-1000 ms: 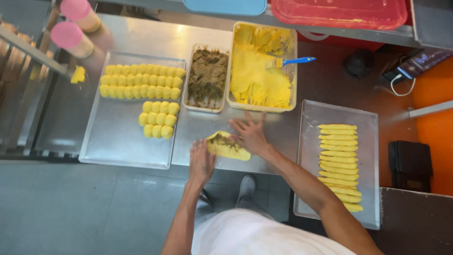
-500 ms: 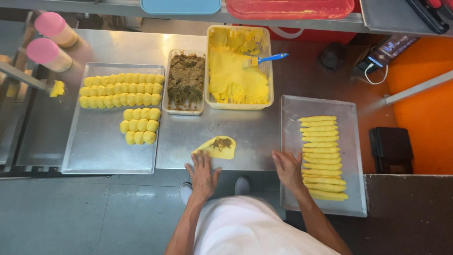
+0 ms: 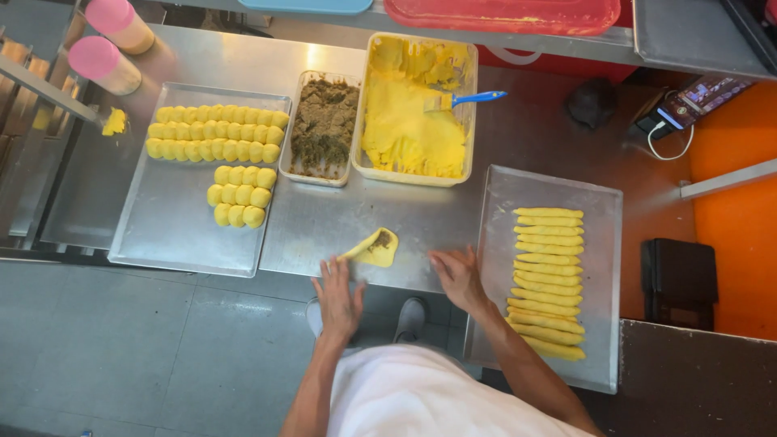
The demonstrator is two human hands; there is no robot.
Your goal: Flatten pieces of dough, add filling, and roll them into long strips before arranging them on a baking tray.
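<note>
My left hand (image 3: 338, 298) is spread wide and flat at the near edge of the desk (image 3: 421, 222), holding nothing; its fingertips reach the near left tip of the folded yellow dough piece (image 3: 372, 248), though I cannot tell if they touch it. The piece lies just beyond that hand, up and to the right, its long axis slanting the same way. My right hand (image 3: 458, 277), also open and empty, rests farther to the right, beside the tray (image 3: 603, 218) of yellow strips (image 3: 546, 279), so the left is nearer.
</note>
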